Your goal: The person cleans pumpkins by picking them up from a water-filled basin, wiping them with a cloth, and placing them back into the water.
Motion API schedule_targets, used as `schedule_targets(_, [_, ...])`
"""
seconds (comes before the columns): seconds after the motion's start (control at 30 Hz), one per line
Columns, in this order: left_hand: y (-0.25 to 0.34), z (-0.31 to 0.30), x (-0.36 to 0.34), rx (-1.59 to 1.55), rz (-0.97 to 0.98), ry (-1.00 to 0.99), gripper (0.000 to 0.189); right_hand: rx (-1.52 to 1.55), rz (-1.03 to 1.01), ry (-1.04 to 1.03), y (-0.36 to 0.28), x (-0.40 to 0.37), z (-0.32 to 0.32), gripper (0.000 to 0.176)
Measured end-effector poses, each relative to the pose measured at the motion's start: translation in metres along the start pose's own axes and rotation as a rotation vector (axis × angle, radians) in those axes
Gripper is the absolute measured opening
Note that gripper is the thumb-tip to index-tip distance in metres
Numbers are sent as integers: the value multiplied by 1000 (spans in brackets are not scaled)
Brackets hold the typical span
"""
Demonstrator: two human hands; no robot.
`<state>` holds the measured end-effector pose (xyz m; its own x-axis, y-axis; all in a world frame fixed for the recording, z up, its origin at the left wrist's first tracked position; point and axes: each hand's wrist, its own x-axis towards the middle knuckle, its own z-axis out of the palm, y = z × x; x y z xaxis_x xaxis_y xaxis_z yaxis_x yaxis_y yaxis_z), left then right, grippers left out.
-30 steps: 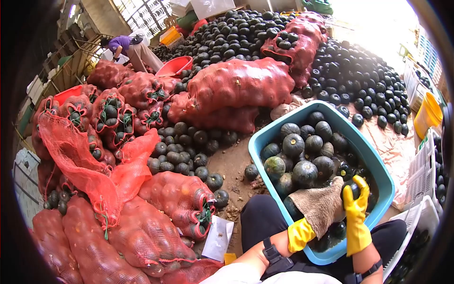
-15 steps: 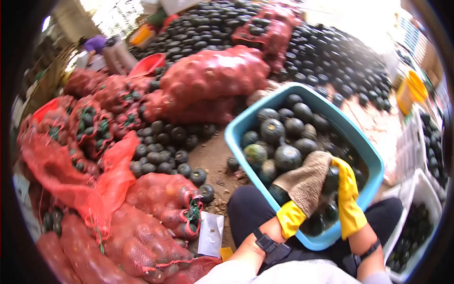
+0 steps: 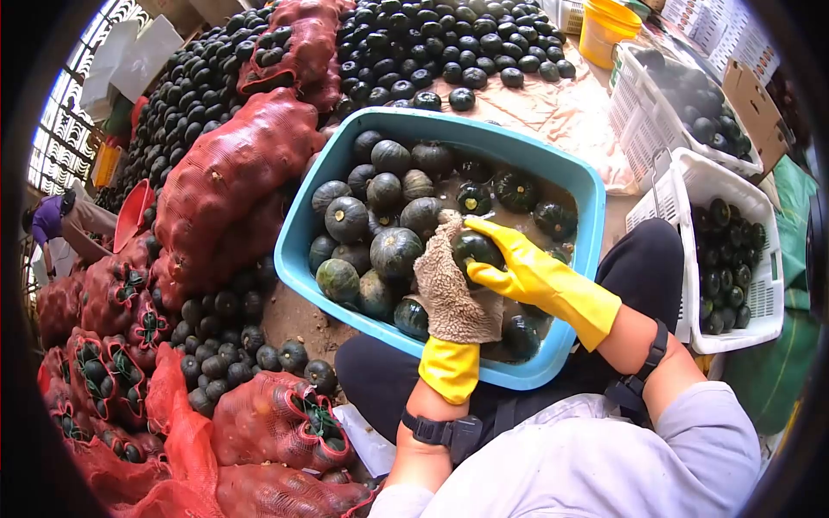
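My right hand (image 3: 540,278), in a yellow rubber glove, holds a wet dark green kabocha squash (image 3: 475,250), thumb and fingers curled round it. A brown terry cloth (image 3: 451,289) covers my left hand (image 3: 449,369), whose yellow glove cuff shows below it. The cloth presses against the squash's left side; the fingers beneath are hidden. Both hands are over a blue plastic tub (image 3: 591,194) between my knees. Dull, dusty squashes (image 3: 347,219) are heaped in its left side, while shiny wet ones (image 3: 516,190) sit in murky water at right.
Red mesh sacks of squashes (image 3: 233,177) crowd the left. Loose squashes (image 3: 229,345) lie beside them, with a large heap (image 3: 449,43) behind. White crates (image 3: 738,198) holding squashes stand at right, near a yellow bucket (image 3: 604,33). A person in purple (image 3: 50,220) bends at far left.
My view has turned right, so the tub appears further left and more of the crates shows. The squash in my hands has come up into clearer view, with my right hand at its right side.
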<state>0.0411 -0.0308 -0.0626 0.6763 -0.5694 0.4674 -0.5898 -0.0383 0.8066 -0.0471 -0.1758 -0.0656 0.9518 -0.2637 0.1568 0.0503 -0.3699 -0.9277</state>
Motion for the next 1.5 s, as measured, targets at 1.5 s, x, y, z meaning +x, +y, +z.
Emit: schedule_targets(1.5, [-23, 0, 30, -1398, -1113, 266, 12, -843, 622, -356, 50, -24, -75, 77])
